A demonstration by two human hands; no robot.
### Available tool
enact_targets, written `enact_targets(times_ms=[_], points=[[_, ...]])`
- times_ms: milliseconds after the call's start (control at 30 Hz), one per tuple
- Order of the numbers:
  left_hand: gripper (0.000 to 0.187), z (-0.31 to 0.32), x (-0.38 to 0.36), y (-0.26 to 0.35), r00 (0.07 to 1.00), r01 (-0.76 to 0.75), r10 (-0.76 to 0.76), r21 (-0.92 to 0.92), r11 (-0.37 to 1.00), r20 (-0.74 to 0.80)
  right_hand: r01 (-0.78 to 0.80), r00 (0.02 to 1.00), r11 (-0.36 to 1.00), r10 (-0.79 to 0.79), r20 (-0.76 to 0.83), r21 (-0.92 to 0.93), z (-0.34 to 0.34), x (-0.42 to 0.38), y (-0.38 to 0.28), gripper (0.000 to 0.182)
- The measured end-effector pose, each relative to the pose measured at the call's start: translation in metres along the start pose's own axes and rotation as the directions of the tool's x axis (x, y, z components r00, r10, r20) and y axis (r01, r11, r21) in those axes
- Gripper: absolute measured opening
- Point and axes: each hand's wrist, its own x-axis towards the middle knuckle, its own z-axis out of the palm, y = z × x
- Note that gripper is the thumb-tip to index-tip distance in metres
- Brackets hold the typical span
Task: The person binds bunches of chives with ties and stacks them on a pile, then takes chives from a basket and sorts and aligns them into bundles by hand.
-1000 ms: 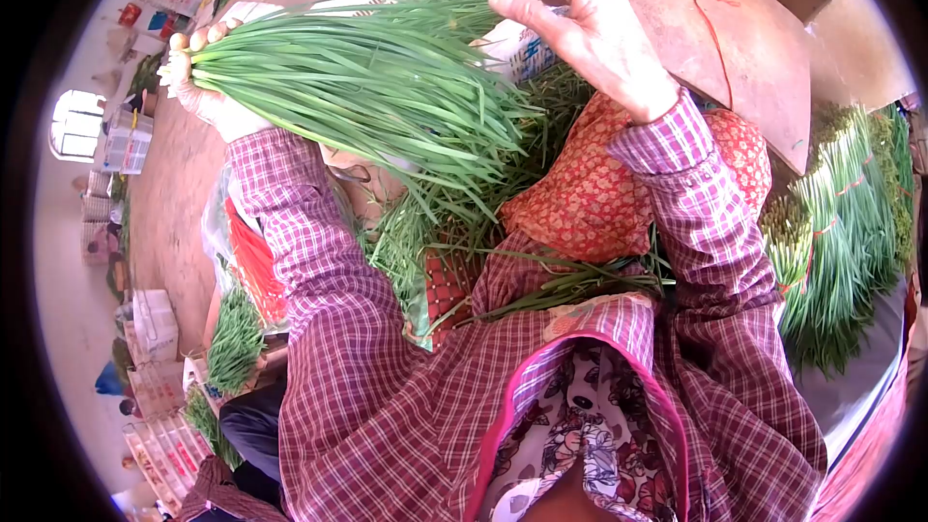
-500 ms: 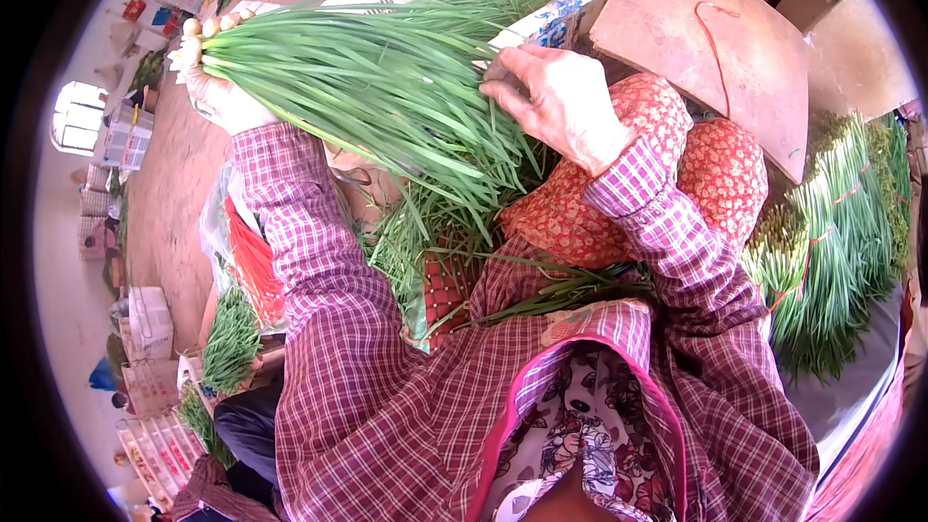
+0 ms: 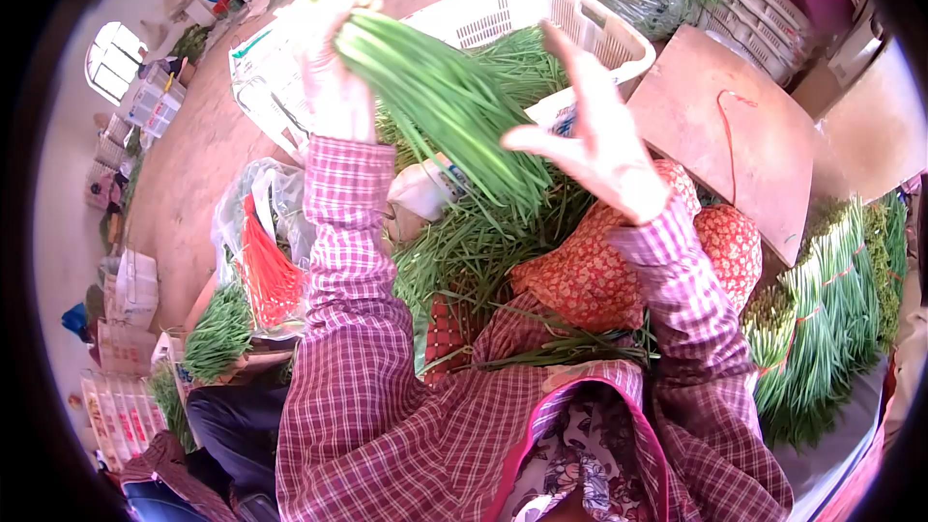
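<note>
While bunch is raised: left hand (image 3: 333,87) grips chive bunch (image 3: 449,101), upper centre
Right hand (image 3: 604,150): spread wide, empty, beside leaves
Progress: bunch untied; tied bundles (image 3: 831,309) lie right; loose chives (image 3: 464,251) remain

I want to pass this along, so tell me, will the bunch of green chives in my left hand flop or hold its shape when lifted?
The bunch of chives probably droops: gripped at one end by the left hand, its loose tips fan downward. It looks light, raised one-handed. Untied strands might slip out; the right hand is open beside it.
</note>
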Motion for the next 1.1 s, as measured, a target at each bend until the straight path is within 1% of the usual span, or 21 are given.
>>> enact_targets(times_ms=[67, 133, 267, 333, 367, 400, 433, 467, 500, 533, 567, 600, 633, 667, 700, 767, 800, 900, 933, 1000, 1100], points=[[0.035, 0.031, -0.009, -0.005, 1.0, -0.006, 0.003, 0.11, 0.994, 0.028, 0.034, 0.999, 0.999, -0.034, -0.008, -0.024, 0.025, 0.019, -0.009, 0.122], [0.034, 0.052, -0.019, -0.011, 0.999, 0.032, -0.033, 0.044, 0.999, 0.019, -0.037, 0.999, 0.998, 0.038, 0.025, -0.044, 0.043, 0.034, -0.013, 0.131], [0.034, 0.061, -0.02, -0.028, 0.99, 0.112, -0.116, -0.053, 0.992, -0.079, -0.08, 0.995, 0.995, 0.083, -0.058, 0.053, 0.057, 0.044, -0.006, 0.116], [0.034, 0.058, -0.018, -0.033, 0.983, 0.132, -0.138, -0.052, 0.99, -0.119, -0.434, 0.888, 0.871, 0.37, 0.272, 0.232, 0.047, 0.044, -0.011, 0.092], [0.034, 0.06, -0.02, -0.03, 0.968, 0.221, -0.22, -0.004, 0.975, -0.122, -0.428, 0.891, 0.874, 0.366, 0.268, 0.23, 0.051, 0.041, -0.006, 0.092], [0.034, 0.063, -0.022, -0.027, 0.946, 0.306, -0.299, 0.041, 0.951, -0.126, -0.385, 0.921, 0.821, 0.311, 0.237, 0.421, 0.056, 0.036, 0.001, 0.082], [0.034, 0.065, -0.025, -0.021, 0.949, 0.298, -0.292, 0.035, 0.954, -0.12, -0.324, 0.946, 0.736, 0.259, 0.196, 0.594, 0.06, 0.032, 0.01, 0.072], [0.035, 0.065, -0.027, -0.014, 0.946, 0.325, -0.324, -0.037, 0.945, 0.032, -0.344, 0.938, 0.566, 0.234, 0.254, 0.75, 0.046, 0.032, 0.001, 0.057], [0.037, 0.063, -0.026, -0.009, 0.922, 0.361, -0.339, -0.103, 0.927, 0.186, -0.459, 0.889, 0.463, 0.226, 0.399, 0.758, 0.035, 0.031, 0.007, 0.049], [0.051, 0.052, -0.022, -0.018, 0.917, 0.372, -0.34, -0.134, 0.919, 0.21, -0.523, 0.852, 0.326, 0.238, 0.467, 0.788, 0.03, 0.028, 0.009, 0.044], [0.051, 0.041, -0.017, -0.022, 0.915, 0.376, -0.343, -0.141, 0.916, 0.211, -0.583, 0.806, 0.176, 0.243, 0.539, 0.793, 0.026, 0.026, 0.013, 0.039], [0.057, 0.03, -0.016, -0.024, 0.838, 0.519, -0.414, -0.282, 0.807, 0.356, -0.586, 0.804, 0.18, 0.247, 0.54, 0.79, 0.021, 0.02, 0.017, 0.039], [0.063, 0.019, -0.017, -0.029, 0.742, 0.651, -0.441, -0.386, 0.654, 0.505, -0.681, 0.718, -0.013, 0.19, 0.67, 0.732, 0.017, 0.014, 0.023, 0.037], [0.075, 0.013, -0.021, -0.036, 0.763, 0.618, -0.463, -0.301, 0.726, 0.451, -0.75, 0.624, -0.199, 0.102, 0.774, 0.631, 0.019, 0.009, 0.028, 0.035], [0.088, 0.013, -0.026, -0.039, 0.781, 0.588, -0.484, -0.203, 0.783, 0.395, -0.717, 0.643, -0.351, 0.0, 0.766, 0.602, 0.032, 0.001, 0.032, 0.035], [0.118, 0.021, -0.049, -0.047, 0.734, 0.582, -0.508, -0.032, 0.813, 0.45, -0.731, 0.615, -0.469, -0.137, 0.776, 0.496, 0.041, -0.015, 0.035, 0.038], [0.121, 0.039, -0.059, -0.045, 0.737, 0.559, -0.478, -0.033, 0.829, 0.477, -0.746, 0.557, -0.471, -0.054, 0.829, 0.471, 0.045, -0.021, 0.03, 0.042], [0.112, 0.055, -0.077, -0.045, 0.803, 0.539, -0.444, -0.165, 0.826, 0.398, -0.736, 0.553, -0.548, -0.149, 0.82, 0.397, 0.054, -0.037, 0.024, 0.049], [0.104, 0.049, -0.078, -0.047, 0.787, 0.584, -0.466, -0.246, 0.774, 0.404, -0.734, 0.551, -0.555, -0.147, 0.822, 0.392, 0.057, -0.043, 0.025, 0.049], [0.099, 0.04, -0.082, -0.049, 0.776, 0.605, -0.493, -0.244, 0.758, 0.393, -0.714, 0.587, -0.624, -0.286, 0.758, 0.318, 0.063, -0.052, 0.026, 0.054], [0.086, 0.033, -0.085, -0.05, 0.731, 0.666, -0.518, -0.302, 0.682, 0.444, -0.734, 0.556, -0.583, -0.221, 0.801, 0.348, 0.049, -0.063, 0.021, 0.059]])
